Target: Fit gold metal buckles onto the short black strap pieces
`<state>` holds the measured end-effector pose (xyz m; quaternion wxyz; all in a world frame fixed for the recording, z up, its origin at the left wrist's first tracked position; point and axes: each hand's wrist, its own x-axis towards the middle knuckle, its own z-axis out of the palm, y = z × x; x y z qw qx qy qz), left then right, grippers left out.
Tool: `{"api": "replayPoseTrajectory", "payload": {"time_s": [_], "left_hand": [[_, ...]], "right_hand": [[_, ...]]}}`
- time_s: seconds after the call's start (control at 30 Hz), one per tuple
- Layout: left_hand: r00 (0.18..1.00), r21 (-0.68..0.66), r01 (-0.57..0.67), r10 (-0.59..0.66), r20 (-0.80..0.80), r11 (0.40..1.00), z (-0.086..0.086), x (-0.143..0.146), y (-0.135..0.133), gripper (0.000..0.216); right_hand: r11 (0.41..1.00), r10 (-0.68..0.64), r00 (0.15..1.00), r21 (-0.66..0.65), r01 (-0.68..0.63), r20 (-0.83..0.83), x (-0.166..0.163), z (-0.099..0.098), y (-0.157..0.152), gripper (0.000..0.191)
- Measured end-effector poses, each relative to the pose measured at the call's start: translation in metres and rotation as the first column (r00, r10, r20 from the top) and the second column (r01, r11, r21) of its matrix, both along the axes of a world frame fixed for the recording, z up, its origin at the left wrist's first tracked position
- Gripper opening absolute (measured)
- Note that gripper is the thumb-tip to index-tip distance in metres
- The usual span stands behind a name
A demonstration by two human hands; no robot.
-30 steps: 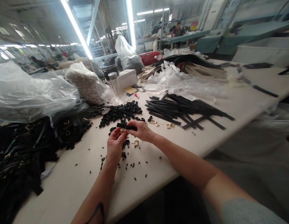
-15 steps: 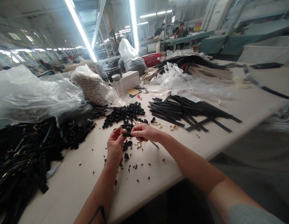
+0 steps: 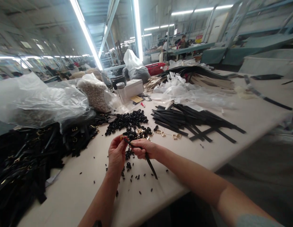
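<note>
My left hand [image 3: 116, 153] pinches a small gold buckle [image 3: 123, 137] between thumb and fingers above the white table [image 3: 243, 115]. My right hand [image 3: 145, 148] grips a black strap [image 3: 150, 164], whose front end meets the buckle and whose free end slants down toward me. Both hands hover just in front of a heap of small black loops [image 3: 127, 120], with loose gold buckles [image 3: 175, 136] to the right of it.
A stack of black straps [image 3: 184, 116] lies right of the loops. A big pile of finished black straps [image 3: 23, 160] fills the left. Plastic bags [image 3: 39, 101], a metal-capped bottle [image 3: 121, 92], a white box [image 3: 134, 86] and crumpled plastic sit behind. People work at far tables.
The strap has swung from lying crosswise between my hands to pointing down toward me, its end at the buckle. Both hands have dropped slightly in view as the camera tilted.
</note>
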<state>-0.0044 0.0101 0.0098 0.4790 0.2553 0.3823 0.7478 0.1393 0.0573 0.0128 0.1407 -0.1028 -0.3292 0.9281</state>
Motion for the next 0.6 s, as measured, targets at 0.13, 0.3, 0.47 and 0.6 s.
{"api": "replayPoseTrajectory", "payload": {"time_s": [0.13, 0.3, 0.47, 0.6], "left_hand": [[0.999, 0.029, 0.028, -0.027, -0.039, 0.999, 0.0005, 0.0018, -0.0013, 0.029], [0.99, 0.082, 0.055, -0.044, -0.132, 0.995, 0.0033, 0.0034, -0.006, 0.02], [0.985, 0.094, 0.148, -0.139, -0.098, 0.984, 0.008, 0.0041, -0.01, 0.016], [0.988, 0.048, 0.125, -0.119, -0.101, 0.991, 0.0048, 0.0046, -0.0072, 0.023]], "right_hand": [[0.999, 0.02, 1.0, -0.029, -0.02, -0.016, -0.0003, 0.0014, -0.0007, 0.017], [0.999, -0.052, 0.999, -0.004, 0.052, -0.004, -0.0019, 0.0003, -0.0024, 0.019], [0.968, -0.211, 0.977, 0.141, 0.205, 0.026, -0.0056, -0.0004, -0.0067, 0.023], [0.874, -0.375, 0.916, 0.384, 0.298, 0.144, -0.0079, -0.0009, -0.0065, 0.031]]}}
